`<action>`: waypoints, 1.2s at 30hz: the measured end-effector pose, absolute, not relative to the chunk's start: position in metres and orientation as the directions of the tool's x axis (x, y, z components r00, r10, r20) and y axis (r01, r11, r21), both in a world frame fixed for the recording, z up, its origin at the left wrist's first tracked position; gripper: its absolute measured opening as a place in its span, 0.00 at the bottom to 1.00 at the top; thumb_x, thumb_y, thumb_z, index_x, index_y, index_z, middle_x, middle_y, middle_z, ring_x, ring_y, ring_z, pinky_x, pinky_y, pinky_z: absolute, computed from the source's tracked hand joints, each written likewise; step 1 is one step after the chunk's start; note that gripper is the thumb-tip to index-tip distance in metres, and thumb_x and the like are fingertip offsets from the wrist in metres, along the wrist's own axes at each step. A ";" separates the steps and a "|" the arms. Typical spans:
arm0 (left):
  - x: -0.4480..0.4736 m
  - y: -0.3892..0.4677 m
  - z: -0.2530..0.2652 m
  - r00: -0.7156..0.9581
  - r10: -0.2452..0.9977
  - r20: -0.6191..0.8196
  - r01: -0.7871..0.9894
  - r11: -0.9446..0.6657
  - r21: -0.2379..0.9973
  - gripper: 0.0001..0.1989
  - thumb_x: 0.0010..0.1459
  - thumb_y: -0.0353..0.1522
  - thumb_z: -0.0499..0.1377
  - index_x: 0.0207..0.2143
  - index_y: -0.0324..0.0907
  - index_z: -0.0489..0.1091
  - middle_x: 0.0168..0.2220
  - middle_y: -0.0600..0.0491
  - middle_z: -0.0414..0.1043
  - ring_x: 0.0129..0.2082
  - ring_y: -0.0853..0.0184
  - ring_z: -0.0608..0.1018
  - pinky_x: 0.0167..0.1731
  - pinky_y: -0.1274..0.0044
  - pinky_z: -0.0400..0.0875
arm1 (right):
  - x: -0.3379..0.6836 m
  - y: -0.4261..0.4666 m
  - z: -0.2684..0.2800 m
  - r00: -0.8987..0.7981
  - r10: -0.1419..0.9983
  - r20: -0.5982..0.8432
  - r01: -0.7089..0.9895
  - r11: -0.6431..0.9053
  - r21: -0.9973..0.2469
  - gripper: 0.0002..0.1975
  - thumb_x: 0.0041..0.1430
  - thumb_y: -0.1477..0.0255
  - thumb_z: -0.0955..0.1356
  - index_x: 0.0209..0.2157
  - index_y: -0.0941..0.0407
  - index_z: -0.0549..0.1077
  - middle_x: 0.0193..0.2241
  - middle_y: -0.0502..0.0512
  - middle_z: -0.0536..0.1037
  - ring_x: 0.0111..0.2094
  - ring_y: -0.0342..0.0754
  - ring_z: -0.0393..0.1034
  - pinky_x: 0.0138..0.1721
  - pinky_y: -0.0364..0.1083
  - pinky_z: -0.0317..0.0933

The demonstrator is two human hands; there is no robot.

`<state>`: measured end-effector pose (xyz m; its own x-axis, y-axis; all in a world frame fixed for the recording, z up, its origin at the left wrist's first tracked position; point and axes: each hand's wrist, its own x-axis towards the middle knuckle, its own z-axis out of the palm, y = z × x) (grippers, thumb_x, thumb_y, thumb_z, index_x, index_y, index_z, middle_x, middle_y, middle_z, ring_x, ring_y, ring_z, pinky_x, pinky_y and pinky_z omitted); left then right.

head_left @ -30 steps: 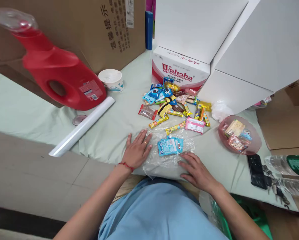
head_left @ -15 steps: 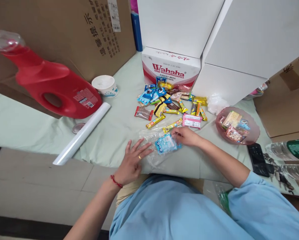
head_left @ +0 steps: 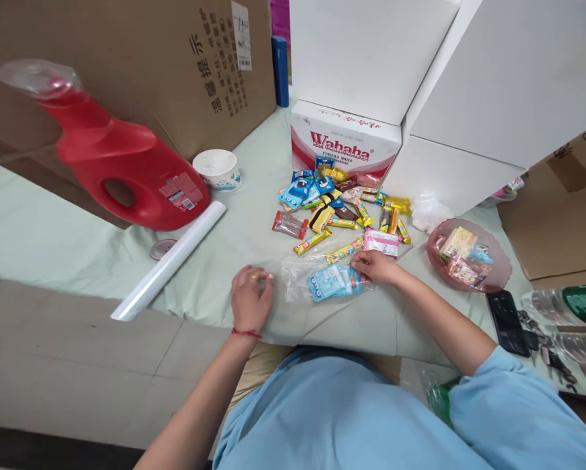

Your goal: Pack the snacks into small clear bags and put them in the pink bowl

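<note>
Pale green cloth (head_left: 253, 228) covers the table; its soft wrinkles could snag whatever is dragged across them. The red bottle (head_left: 148, 170), glossy moulded plastic with a looped handle, stands well apart to the left. The heap of wrapped sweets (head_left: 322, 219), crinkled, shiny and mixed in shape, could scatter if the film's far edge were jerked beneath it. The clear plastic film (head_left: 295, 281), thin, limp and creased, could tear or ruck up under uneven pulling. The left hand (head_left: 251, 300) is curled, thumb against forefinger, apparently pinching the film's left edge. The right hand (head_left: 378, 267) is closed in a fingertip pinch at the upper right edge; whether a packet is caught too cannot be told. Between the hands lie flat, rectangular blue packets (head_left: 329, 284), overlapping on or within the film; their slick surfaces could slide apart if it tilts.
</note>
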<state>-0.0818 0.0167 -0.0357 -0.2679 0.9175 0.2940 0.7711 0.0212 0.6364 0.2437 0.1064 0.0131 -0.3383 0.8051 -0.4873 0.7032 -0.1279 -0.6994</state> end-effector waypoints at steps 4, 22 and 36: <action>-0.076 -0.006 -0.012 -0.398 0.712 0.578 0.846 0.040 0.532 0.09 0.65 0.35 0.56 0.40 0.42 0.74 0.44 0.42 0.75 0.52 0.52 0.75 0.56 0.56 0.67 | 0.252 0.105 0.036 -0.334 0.886 -0.322 0.905 0.207 -0.370 0.09 0.66 0.66 0.67 0.36 0.55 0.77 0.32 0.55 0.80 0.34 0.49 0.73 0.34 0.44 0.60; 0.008 0.001 -0.025 0.400 0.901 0.166 0.852 -0.433 0.294 0.23 0.66 0.28 0.50 0.59 0.49 0.74 0.62 0.53 0.74 0.46 0.56 0.76 0.43 0.62 0.67 | 0.176 0.174 0.030 -0.517 0.785 -0.340 0.852 0.437 -0.288 0.11 0.60 0.75 0.71 0.44 0.59 0.79 0.37 0.58 0.82 0.41 0.52 0.75 0.42 0.44 0.62; -0.003 0.006 -0.033 0.402 0.903 0.150 0.753 -0.419 0.508 0.23 0.64 0.25 0.51 0.55 0.51 0.77 0.59 0.52 0.77 0.50 0.58 0.78 0.48 0.61 0.72 | 0.214 0.066 0.036 -0.809 0.557 -0.185 0.586 0.785 -0.202 0.10 0.72 0.74 0.61 0.43 0.54 0.74 0.41 0.57 0.76 0.40 0.50 0.70 0.36 0.45 0.58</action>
<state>-0.0029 0.0061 -0.0332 0.4023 0.9032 0.1497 0.7526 -0.4194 0.5076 0.2145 0.0656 0.0358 -0.8095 0.5572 -0.1853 0.5862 0.7847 -0.2015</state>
